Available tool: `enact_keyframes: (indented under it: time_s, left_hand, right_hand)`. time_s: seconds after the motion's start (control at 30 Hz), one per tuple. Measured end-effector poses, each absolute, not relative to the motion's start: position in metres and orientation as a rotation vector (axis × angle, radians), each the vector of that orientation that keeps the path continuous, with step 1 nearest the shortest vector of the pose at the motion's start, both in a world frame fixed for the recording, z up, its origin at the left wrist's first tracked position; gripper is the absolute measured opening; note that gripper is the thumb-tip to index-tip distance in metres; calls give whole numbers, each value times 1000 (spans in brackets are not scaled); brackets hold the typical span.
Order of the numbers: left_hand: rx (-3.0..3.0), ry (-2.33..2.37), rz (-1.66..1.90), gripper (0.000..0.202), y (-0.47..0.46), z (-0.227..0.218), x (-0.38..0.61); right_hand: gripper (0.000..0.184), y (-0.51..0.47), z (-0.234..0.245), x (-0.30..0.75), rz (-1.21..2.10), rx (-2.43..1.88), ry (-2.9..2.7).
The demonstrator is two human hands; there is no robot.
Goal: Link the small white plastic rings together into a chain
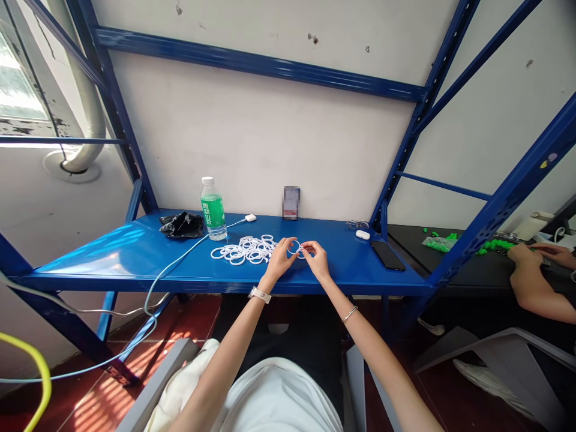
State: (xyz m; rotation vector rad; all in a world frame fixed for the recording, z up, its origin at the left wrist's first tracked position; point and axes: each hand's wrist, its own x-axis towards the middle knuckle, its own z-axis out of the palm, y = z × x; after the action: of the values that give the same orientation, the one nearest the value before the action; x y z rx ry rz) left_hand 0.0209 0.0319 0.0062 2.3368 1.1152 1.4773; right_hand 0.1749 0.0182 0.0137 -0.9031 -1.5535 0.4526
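Both my hands meet over the middle of the blue shelf (pixel 135 252). My left hand (pixel 279 257) and my right hand (pixel 316 257) each pinch one small white ring (pixel 297 248) between them, fingers closed on it. Just left of my left hand lies a heap of several white rings (pixel 245 249) spread on the shelf. A watch sits on my left wrist and a thin bracelet on my right.
A green-labelled water bottle (pixel 212 209), a black crumpled bag (pixel 182 224), a white charger with cable (pixel 250 218), an earbud case (pixel 362 234), glasses (pixel 357 224) and a dark phone (pixel 387 255) lie on the shelf. Another person's hands (pixel 535 255) work on green parts (pixel 443 242) at the right.
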Motion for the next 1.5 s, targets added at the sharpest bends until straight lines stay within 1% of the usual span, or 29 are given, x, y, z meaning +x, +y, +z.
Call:
enact_keyframes:
  time_s: [0.3, 0.77, 1.03, 1.5]
  left_hand:
    - [2335, 1152, 1523, 37, 32, 7, 20]
    - [2323, 1165, 1527, 38, 33, 5, 20]
    - [2306, 1156, 1479, 40, 35, 2, 20]
    - [2264, 1056, 1397, 40, 40, -6, 21]
  right_hand:
    - [19, 20, 12, 174, 483, -938, -1544]
    - [18, 19, 12, 174, 469, -923, -1553]
    - [16, 12, 17, 172, 389, -871, -1626]
    - [18, 8, 21, 170, 333, -846, -1693]
